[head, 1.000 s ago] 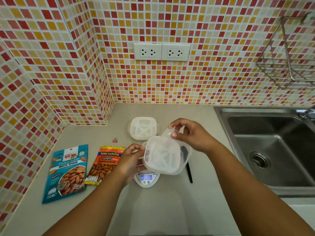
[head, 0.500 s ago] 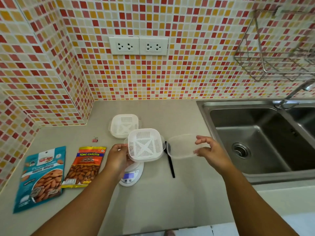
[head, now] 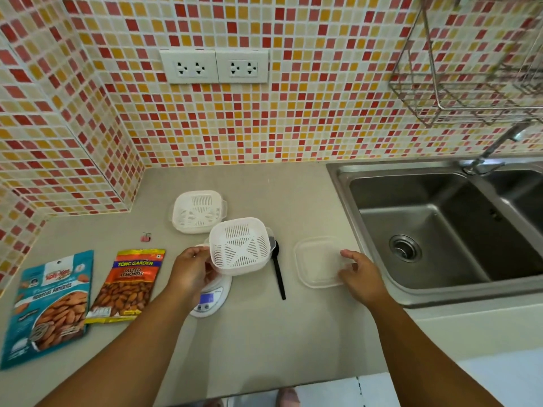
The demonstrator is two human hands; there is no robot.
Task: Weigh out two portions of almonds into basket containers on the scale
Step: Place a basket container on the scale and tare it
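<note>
The white basket container [head: 239,246] sits over the platform of the scale [head: 210,298], hiding most of it; only the scale's front edge with its lit display shows, and the figures there are too small to read. The left hand [head: 192,270] grips the basket's near-left side, fingers curled round the rim, though whether the basket rests fully on the scale or is partly lifted cannot be told. To the right of the scale a clear lid [head: 318,261] lies flat on the table [head: 264,342], and the right hand [head: 360,276] touches its right edge with relaxed, lightly bent fingers. Between scale and lid lies a black spoon [head: 277,270], its bowl partly tucked under the basket. Behind the scale stands a second basket container [head: 198,211]. Left of the scale lie an orange almond packet [head: 129,284] and a teal almond packet [head: 48,306], the latter cut by the frame's edge.
</note>
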